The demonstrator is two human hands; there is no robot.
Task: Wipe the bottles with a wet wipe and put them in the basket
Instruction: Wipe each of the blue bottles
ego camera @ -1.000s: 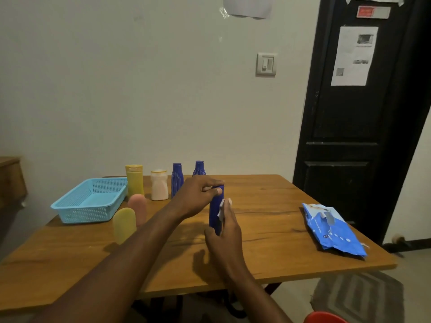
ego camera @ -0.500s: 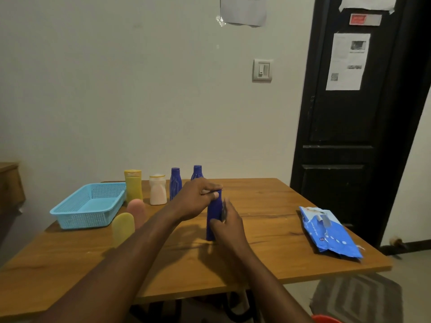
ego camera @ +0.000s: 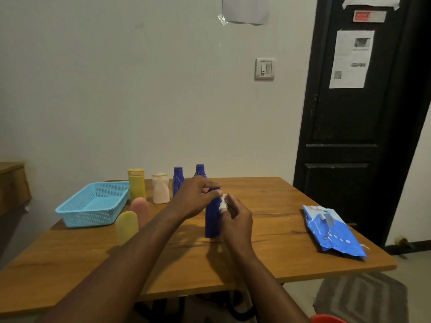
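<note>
A pale wall and a black door (ego camera: 349, 136) stand behind a wooden tabletop (ego camera: 291, 241). Near its middle a dark blue bottle (ego camera: 211, 222) stands upright on the wood. My left grip (ego camera: 194, 199), a bare hand, is curled over the bottle's cap and shoulder and steadies it from above. My right grip (ego camera: 238, 220) pinches a small white wet wipe (ego camera: 223, 204) between thumb and fingertips, pressed to the bottle's upper right side, just beside the left fingers.

At the left edge sits the light blue basket (ego camera: 91, 217), and I see no bottle in it. Beside it, along the far side, stand a tall yellow bottle (ego camera: 136, 184), a white bottle (ego camera: 161, 188) and two more blue bottles (ego camera: 178, 180). Nearer me are a rounded yellow bottle (ego camera: 127, 227) and a rounded pink bottle (ego camera: 140, 208) behind it. A blue wipes pack (ego camera: 333, 229) lies well apart to the right.

I judge this to be the wiping step on the first bottle, so the task is at an early stage. Next, the wipe should travel down and around the bottle's body while the upper grip holds or turns it. Then the bottle must be lifted left to the basket, passing the two rounded bottles without knocking them.
</note>
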